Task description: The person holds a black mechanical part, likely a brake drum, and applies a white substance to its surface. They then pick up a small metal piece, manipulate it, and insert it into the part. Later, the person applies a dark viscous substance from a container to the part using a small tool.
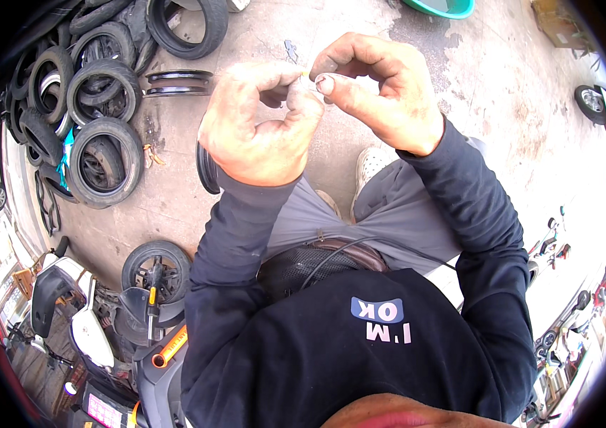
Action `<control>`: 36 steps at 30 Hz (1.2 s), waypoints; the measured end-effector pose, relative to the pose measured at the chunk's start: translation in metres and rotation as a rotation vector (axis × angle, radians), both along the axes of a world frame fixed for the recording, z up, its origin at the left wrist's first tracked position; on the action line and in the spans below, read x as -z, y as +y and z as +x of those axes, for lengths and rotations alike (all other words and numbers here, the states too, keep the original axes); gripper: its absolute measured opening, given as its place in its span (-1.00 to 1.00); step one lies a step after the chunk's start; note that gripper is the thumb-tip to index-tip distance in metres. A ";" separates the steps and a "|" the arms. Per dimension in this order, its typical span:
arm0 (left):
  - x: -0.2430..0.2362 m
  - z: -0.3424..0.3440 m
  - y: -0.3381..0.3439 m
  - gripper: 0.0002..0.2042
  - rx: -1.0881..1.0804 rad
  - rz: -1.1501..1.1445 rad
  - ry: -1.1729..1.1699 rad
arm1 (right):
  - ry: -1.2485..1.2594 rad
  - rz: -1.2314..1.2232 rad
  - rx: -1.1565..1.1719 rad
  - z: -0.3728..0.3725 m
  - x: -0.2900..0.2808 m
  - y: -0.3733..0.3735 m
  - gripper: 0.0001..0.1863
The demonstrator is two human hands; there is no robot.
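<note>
My left hand (260, 125) and my right hand (378, 96) are raised near the top middle, fingertips almost meeting. Both have curled, pinching fingers around a tiny pale and yellowish thing (307, 77), too small and covered to name. Dirt marks my fingers. Below them, on the concrete floor, are my shoe (368, 162) and, partly hidden behind my left wrist, a black wheel rim (206, 170).
Piled tyres (103, 164) fill the upper left, near an upright rim (178, 82). A green basin (442, 7) and cardboard box (552, 21) are at the top right. At lower left are a scooter (153, 378), a wheel (167, 264) and orange-handled tools (167, 349).
</note>
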State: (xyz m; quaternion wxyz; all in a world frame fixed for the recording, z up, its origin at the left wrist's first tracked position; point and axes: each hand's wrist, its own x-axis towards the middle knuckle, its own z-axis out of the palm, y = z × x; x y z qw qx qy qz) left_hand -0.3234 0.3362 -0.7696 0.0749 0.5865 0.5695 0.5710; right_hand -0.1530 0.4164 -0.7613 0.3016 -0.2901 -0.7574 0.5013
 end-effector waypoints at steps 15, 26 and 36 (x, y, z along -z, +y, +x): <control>-0.001 -0.002 0.006 -0.80 0.119 -0.051 0.047 | -0.030 -0.064 -0.019 -0.001 0.000 0.001 -0.82; 0.001 -0.005 0.009 -0.74 0.123 -0.034 0.028 | 0.031 0.024 0.071 -0.001 0.008 0.003 -0.80; 0.008 -0.006 0.012 -0.77 0.017 0.054 0.229 | 0.055 0.074 0.062 -0.009 0.012 0.004 -0.79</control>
